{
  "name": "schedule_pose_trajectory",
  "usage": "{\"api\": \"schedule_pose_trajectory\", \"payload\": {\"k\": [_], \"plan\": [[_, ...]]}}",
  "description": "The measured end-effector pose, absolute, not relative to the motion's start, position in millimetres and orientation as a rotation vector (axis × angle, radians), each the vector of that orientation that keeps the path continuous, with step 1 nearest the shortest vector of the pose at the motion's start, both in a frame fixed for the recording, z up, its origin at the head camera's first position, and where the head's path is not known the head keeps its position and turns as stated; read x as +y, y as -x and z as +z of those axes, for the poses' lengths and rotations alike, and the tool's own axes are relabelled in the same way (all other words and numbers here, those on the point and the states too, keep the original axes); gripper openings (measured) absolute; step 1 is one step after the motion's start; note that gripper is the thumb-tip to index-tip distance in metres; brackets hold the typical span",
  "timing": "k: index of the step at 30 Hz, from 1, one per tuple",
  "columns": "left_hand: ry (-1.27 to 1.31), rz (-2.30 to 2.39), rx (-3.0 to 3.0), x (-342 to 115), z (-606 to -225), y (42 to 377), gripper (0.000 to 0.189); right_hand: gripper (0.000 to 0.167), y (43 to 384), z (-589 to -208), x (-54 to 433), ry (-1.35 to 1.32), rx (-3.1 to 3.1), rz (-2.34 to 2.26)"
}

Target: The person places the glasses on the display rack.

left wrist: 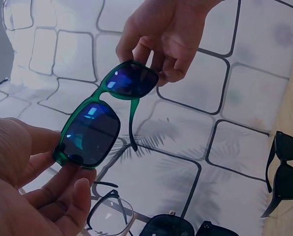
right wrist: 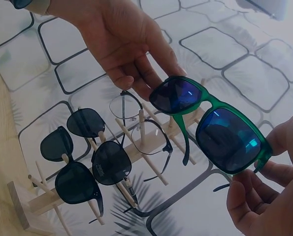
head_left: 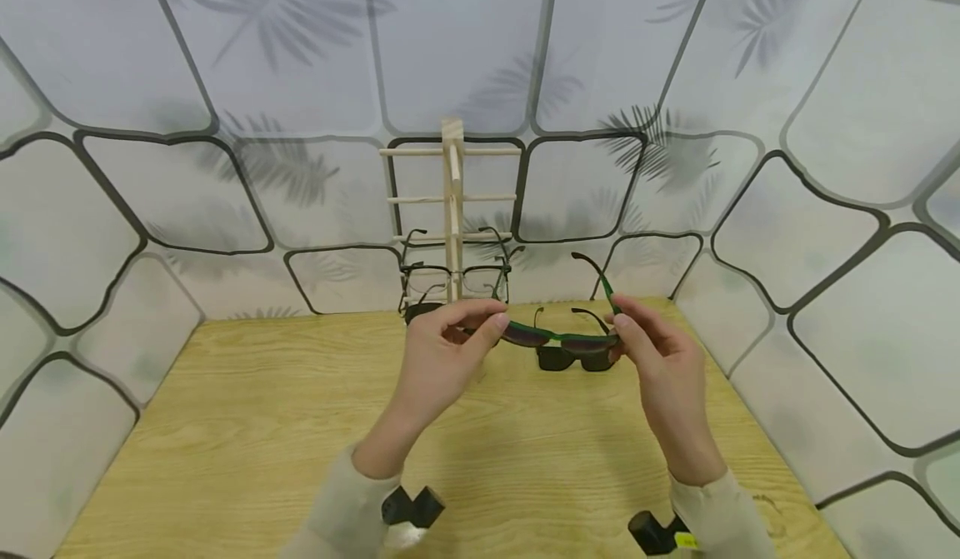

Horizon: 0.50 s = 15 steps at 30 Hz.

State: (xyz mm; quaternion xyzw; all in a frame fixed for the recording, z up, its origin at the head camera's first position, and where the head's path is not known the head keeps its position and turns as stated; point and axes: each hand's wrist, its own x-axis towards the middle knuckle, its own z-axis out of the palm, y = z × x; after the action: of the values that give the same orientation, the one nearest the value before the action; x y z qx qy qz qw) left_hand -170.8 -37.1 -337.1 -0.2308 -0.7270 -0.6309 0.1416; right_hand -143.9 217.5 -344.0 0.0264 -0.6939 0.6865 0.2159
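Note:
Both hands hold a pair of green-framed sunglasses (head_left: 527, 336) with blue mirrored lenses, raised above the table. My left hand (head_left: 438, 359) pinches one end of the frame between thumb and fingers. At the opposite end, my right hand (head_left: 670, 367) grips the frame near the hinge. One temple points away from me, seen in the head view; the left hand hides the other. The left wrist view shows the mirrored fronts of the sunglasses (left wrist: 89, 132), as does the right wrist view, where the sunglasses (right wrist: 230, 140) hang between the two hands.
Beyond the hands stands a wooden glasses rack (head_left: 453, 176) with crossbars. Clear-lens glasses (head_left: 480, 269) and dark sunglasses (right wrist: 112, 163) hang on its lower bars. Black sunglasses (head_left: 555, 361) rest on the wood-grain table (head_left: 300, 392) behind the held pair. Patterned fabric walls (head_left: 825, 309) enclose the table.

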Motion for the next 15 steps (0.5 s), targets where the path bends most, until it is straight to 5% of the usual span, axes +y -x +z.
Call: {"api": "schedule_pose_trajectory", "payload": {"k": [15], "plan": [[0.624,-1.747,-2.018,-55,-316,169,0.017,0.030,159,-320,199,-0.236,-1.944,1.866]]}}
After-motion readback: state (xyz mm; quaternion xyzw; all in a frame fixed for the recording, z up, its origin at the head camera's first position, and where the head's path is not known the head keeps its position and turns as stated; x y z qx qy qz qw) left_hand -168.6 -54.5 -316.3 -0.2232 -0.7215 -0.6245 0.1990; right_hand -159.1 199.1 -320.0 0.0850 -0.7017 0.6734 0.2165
